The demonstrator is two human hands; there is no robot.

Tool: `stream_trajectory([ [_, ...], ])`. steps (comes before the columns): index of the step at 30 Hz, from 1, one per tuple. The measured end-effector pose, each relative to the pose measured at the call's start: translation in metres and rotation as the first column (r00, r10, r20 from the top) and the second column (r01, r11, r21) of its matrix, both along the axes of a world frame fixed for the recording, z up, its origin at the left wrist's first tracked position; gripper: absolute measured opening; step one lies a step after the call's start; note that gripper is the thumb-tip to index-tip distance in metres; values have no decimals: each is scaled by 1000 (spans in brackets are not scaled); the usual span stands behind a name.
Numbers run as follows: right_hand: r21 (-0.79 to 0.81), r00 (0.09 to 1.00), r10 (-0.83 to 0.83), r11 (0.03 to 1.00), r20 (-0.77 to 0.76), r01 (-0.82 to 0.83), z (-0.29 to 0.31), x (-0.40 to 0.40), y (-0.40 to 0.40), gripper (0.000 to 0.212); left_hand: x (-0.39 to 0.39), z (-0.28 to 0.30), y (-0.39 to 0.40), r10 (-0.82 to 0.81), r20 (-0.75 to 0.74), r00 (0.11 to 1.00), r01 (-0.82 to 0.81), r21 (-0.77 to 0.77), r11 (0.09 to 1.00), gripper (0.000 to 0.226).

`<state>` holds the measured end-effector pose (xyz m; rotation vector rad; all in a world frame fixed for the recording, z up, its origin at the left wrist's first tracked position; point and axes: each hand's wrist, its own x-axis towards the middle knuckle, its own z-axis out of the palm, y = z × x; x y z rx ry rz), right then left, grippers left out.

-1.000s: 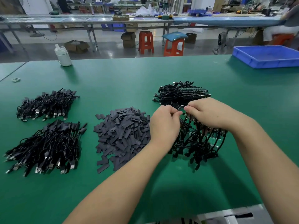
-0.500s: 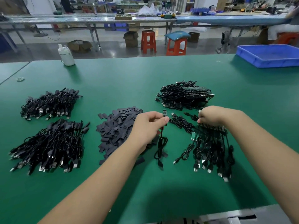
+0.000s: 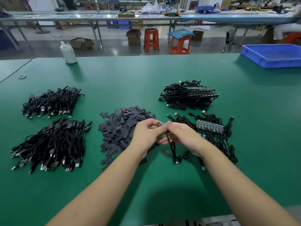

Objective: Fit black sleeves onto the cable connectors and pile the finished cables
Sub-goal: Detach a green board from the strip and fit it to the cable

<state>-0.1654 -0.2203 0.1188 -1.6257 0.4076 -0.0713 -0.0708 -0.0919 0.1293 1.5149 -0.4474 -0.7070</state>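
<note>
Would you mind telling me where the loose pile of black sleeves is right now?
In the head view, the sleeve pile lies mid-table, just left of the left hand, between the finished cables and unsleeved cables.

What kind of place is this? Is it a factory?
Most likely a factory assembly hall. Someone sits at a long green worktable with heaps of black cables and a pile of black sleeves. Behind it stand more long benches, plastic stools and a blue parts bin.
</note>
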Motion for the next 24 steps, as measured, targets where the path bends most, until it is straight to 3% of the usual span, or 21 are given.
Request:
stream_trajectory([
  [4, -183, 997, -72, 980, 26, 76, -11, -2, 15, 16, 8, -14, 5, 45, 1, 999, -45, 48, 998, 12],
  [6, -257, 992, -129, 959, -16, 120, -15, -6, 11, 18, 12, -22, 6, 85, -1, 996, -85, 65, 994, 16],
  [8, -360, 978, -181, 923, -101, 134, -21, -10, 5, 26, 15, -34, 6, 125, 157, 980, -147, 139, 979, 15],
  [9, -387, 968, -202, 913, -148, 131, -24, -11, 3, 28, 16, -41, 7, 78, 342, 936, -160, 218, 963, 17],
  [11, -421, 946, -219, 901, -238, 102, -33, -12, 0, 30, 12, -57, 8, -238, 643, 728, -95, 439, 893, 25],
  [13, -475, 924, -219, 879, -312, 48, -42, -11, -2, 29, 3, -73, 8, -554, 677, 485, 1, 633, 774, 28],
  [15, -522, 903, -226, 853, -367, 1, -50, -10, -4, 30, -5, -87, 8, -690, 629, 358, 51, 725, 687, 27],
  [19, -522, 887, -222, 852, -406, -26, -63, -11, -8, 31, -7, -95, 3, -719, 600, 352, 34, 759, 650, 25],
  [24, -492, 910, -228, 870, -346, 31, -68, -11, -8, 26, -6, -87, -1, -765, 470, 441, 80, 828, 555, 21],
])
